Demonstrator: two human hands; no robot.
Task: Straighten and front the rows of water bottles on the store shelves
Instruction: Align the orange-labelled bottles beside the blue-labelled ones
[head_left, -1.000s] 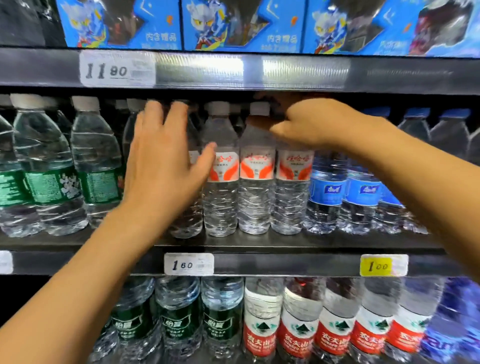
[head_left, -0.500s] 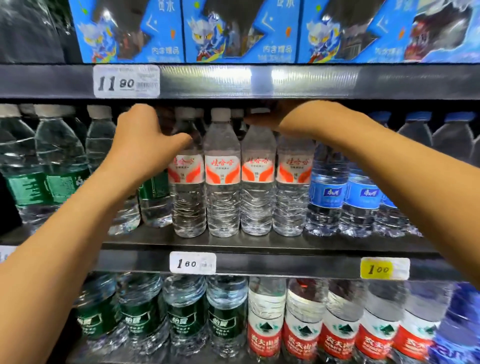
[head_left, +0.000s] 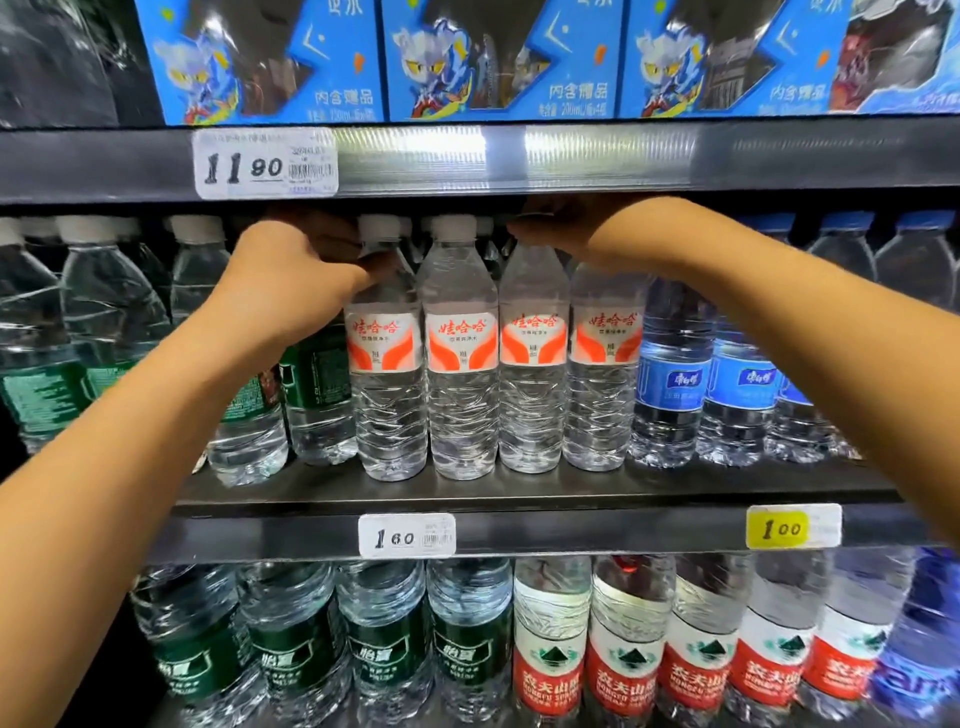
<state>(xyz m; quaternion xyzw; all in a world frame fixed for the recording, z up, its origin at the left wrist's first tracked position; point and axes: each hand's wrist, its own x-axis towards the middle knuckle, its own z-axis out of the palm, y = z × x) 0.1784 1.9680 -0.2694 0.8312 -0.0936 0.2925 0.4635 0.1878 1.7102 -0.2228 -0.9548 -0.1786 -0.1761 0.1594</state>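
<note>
Bottles with orange labels (head_left: 493, 343) stand upright, necks directly under both grips: left hand (head_left: 291, 280) grasping leftmost bottle (head_left: 387, 358); right hand (head_left: 566, 228) unclear.

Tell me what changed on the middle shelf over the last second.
The left hand left the orange-label front row, where it lay open, and now curls at the neck of the leftmost orange-label bottle. The right hand stayed on the bottle tops further right. The four front bottles remain upright, labels forward.

Two bare forearms, left hand (head_left: 291, 275) and right hand (head_left: 561, 228); no sleeves (nothing on either wrist)
</note>
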